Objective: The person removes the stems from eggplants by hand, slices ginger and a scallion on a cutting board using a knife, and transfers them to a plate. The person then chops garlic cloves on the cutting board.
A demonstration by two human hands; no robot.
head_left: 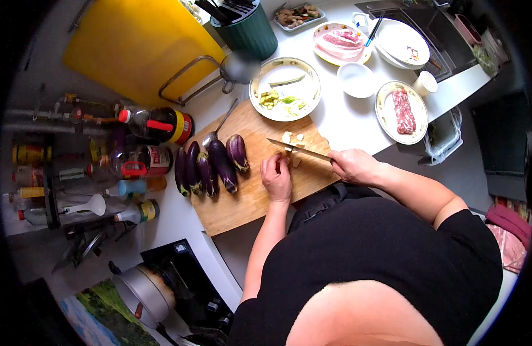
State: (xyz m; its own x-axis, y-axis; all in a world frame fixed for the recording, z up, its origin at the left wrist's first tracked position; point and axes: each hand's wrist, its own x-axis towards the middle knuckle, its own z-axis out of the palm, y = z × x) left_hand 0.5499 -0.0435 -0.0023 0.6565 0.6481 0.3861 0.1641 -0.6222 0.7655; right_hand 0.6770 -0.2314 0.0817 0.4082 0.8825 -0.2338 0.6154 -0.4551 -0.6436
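Note:
My right hand point(355, 166) is closed round the handle of a kitchen knife point(303, 150), whose blade points left across the wooden cutting board point(251, 199). Just below the blade, my left hand point(276, 177) has its fingers curled together, and what they hold is too small to make out. Small pale pieces that look like garlic point(287, 137) lie beyond the blade, with more by my fingertips. Several purple eggplants point(221, 165) rest in a row on the left of the board, and a metal spoon point(210, 138) lies behind them.
Behind the board stands a plate point(256, 86) of cut greens. Farther right are a plate of meat point(342, 41), a white bowl point(356, 79) and a second meat plate point(404, 112). Sauce bottles point(156, 124) stand left; a pot point(142, 291) sits on the stove at lower left.

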